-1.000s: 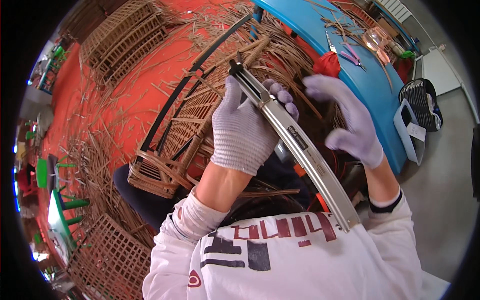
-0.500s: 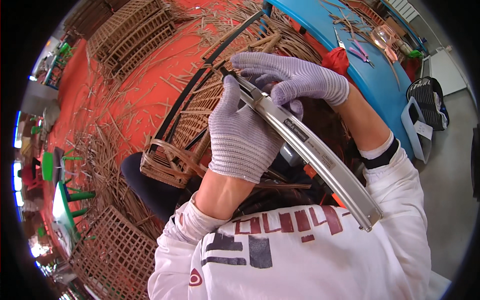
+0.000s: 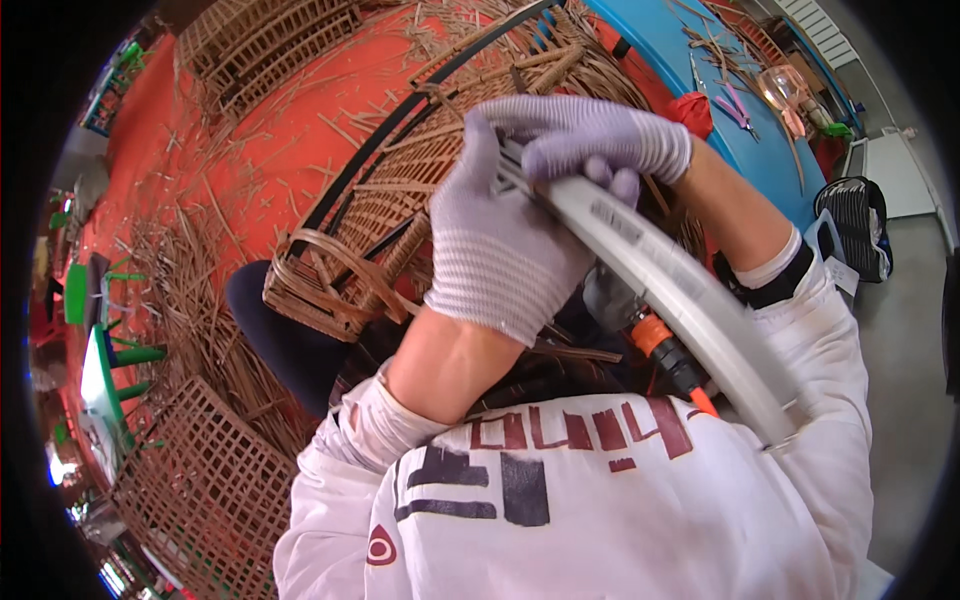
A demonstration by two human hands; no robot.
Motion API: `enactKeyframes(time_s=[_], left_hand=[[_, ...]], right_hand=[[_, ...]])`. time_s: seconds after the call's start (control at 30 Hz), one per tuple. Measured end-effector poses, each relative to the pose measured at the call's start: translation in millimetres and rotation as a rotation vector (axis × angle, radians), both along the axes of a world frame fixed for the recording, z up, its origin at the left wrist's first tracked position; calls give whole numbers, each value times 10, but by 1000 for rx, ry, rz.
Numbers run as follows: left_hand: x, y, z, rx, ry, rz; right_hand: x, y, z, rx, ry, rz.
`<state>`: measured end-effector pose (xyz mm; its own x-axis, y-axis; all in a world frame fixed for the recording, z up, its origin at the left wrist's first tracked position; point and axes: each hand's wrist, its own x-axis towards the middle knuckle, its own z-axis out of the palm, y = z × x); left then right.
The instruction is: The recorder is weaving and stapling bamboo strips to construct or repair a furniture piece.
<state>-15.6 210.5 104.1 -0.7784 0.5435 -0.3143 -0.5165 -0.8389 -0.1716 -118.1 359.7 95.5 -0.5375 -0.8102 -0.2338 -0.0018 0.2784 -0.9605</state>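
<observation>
My left hand, in a pale purple knit glove with a striped cuff, is closed round the upper end of an air nail gun's long silver magazine. My right hand, gloved alike, arches over that same end with fingers bent against it. The fingers hide the tip. Motion smears the magazine's lower end near my right sleeve. Below it show the gun's dark body and an orange and black hose coupling. Just beyond my left hand, a woven wicker basket frame with a black strip leans by my knee.
Stacked wicker pieces and loose cane scraps lie over the red floor. A blue table at the right carries pink-handled pliers. An open-weave panel lies at lower left; a black striped bag sits far right.
The nail gun has rolled and its lower end swung right, baring more of the orange coupling. My right fingers have curled down over the upper end. The view has shifted slightly.
</observation>
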Motion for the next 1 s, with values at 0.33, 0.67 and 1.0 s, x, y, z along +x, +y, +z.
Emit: enactKeyframes(time_s=[0.33, 0.67, 1.0], left_hand=[[12, -115, -145, 83, -83, 28], [67, -203, -382, 192, 168, -82], [137, -350, -436, -207, 164, -194]], right_hand=[[-40, -183, -80, 69, 53, -11], [8, -212, -375, 127, 56, -313], [9, -380, -483, 268, 336, -450]])
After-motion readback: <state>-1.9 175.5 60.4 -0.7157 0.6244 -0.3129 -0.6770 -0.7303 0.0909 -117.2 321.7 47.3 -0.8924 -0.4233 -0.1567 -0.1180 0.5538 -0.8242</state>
